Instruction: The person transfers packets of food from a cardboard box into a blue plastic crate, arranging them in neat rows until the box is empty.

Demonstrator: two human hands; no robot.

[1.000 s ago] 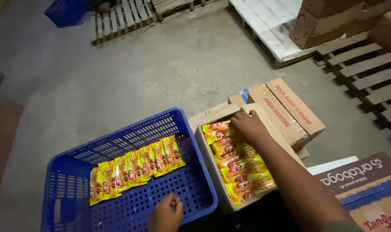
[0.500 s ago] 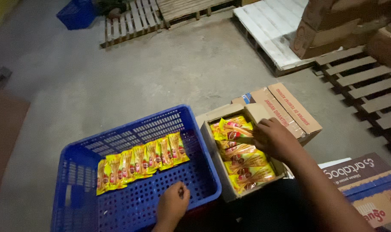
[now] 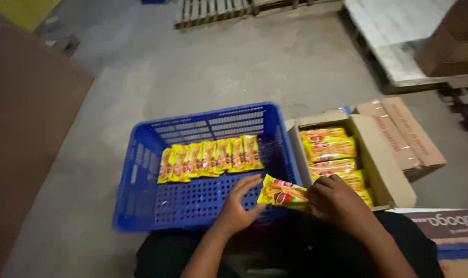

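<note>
Two hands met mid-frame over bare concrete floor (image 3: 234,67): right hand (image 3: 337,201) gripped a yellow snack packet (image 3: 283,193), left hand (image 3: 239,203) open-fingered above the blue crate (image 3: 136,170); wooden pallets (image 3: 218,10) up top.

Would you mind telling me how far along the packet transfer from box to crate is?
Done: one row of yellow packets lies in the blue crate. In hand: the right hand holds a packet, the left hand meeting it. Left: several packets in the cardboard box.
</note>
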